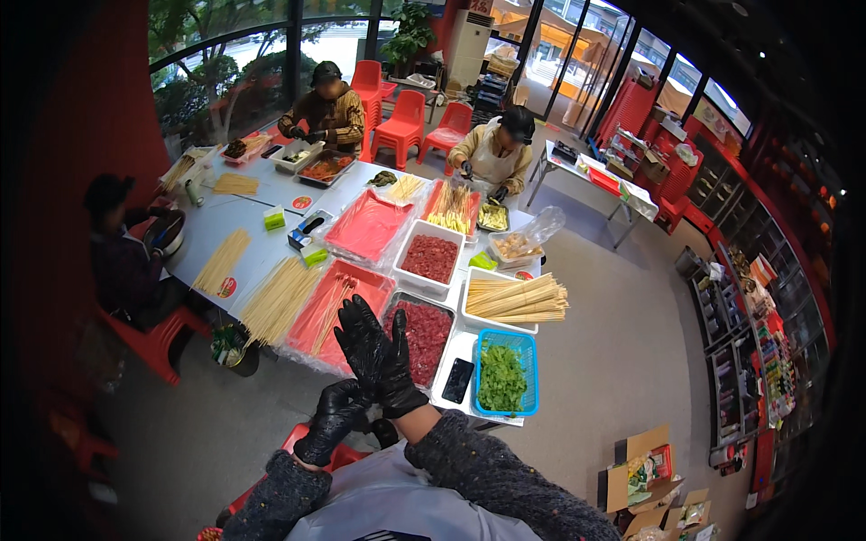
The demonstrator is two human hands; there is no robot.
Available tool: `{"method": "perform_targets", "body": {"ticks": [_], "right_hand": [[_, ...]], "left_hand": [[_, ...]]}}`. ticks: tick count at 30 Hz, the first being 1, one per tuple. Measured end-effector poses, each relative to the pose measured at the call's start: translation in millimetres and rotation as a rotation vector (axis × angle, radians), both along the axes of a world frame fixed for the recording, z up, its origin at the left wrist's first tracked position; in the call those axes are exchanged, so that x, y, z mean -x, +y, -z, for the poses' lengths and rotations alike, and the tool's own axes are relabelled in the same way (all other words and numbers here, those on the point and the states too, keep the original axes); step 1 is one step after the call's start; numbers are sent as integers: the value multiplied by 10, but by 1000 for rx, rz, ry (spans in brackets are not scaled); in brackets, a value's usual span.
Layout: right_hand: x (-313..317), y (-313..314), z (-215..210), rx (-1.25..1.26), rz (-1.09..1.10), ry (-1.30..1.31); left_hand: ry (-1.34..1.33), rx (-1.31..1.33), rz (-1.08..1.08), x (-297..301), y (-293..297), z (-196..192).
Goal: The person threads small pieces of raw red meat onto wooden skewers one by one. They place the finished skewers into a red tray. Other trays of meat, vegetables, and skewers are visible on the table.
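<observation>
Gloves, black, are covering both hands. The right hand is lifting with fingers spread, holding nothing; the left hand is curling at the right wrist, apparently gripping the glove cuff, though the grasp itself cannot be told for sure.

Table is running long, away from the person; both hands are hovering over its near edge. Straight ahead of the right hand is lying the metal tray of red meat, the right hand being the nearer. Red trays: two, left of the meat. White tubs: two, one holding meat, one holding bundled skewers lying crosswise. Blue basket of greens: one, at the near right corner. Phone: one, between tray and basket. Loose skewer piles are fanning along the left edge.
</observation>
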State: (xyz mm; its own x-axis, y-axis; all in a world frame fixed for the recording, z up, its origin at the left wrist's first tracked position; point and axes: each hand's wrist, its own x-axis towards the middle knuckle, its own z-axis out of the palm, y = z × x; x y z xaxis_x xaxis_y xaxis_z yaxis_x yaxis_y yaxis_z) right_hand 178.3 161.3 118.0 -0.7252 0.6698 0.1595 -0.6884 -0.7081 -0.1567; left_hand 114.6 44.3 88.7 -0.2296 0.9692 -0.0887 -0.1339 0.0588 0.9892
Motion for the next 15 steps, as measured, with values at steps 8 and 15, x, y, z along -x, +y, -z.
{"method": "perform_targets", "body": {"ticks": [8, 15], "right_hand": [[-55, -51, -107, -49, 29, -79], [-27, 110, 51, 153, 155, -60]], "left_hand": [[8, -109, 210, 36, -105, 57], [800, -451, -118, 130, -58, -199]]}}
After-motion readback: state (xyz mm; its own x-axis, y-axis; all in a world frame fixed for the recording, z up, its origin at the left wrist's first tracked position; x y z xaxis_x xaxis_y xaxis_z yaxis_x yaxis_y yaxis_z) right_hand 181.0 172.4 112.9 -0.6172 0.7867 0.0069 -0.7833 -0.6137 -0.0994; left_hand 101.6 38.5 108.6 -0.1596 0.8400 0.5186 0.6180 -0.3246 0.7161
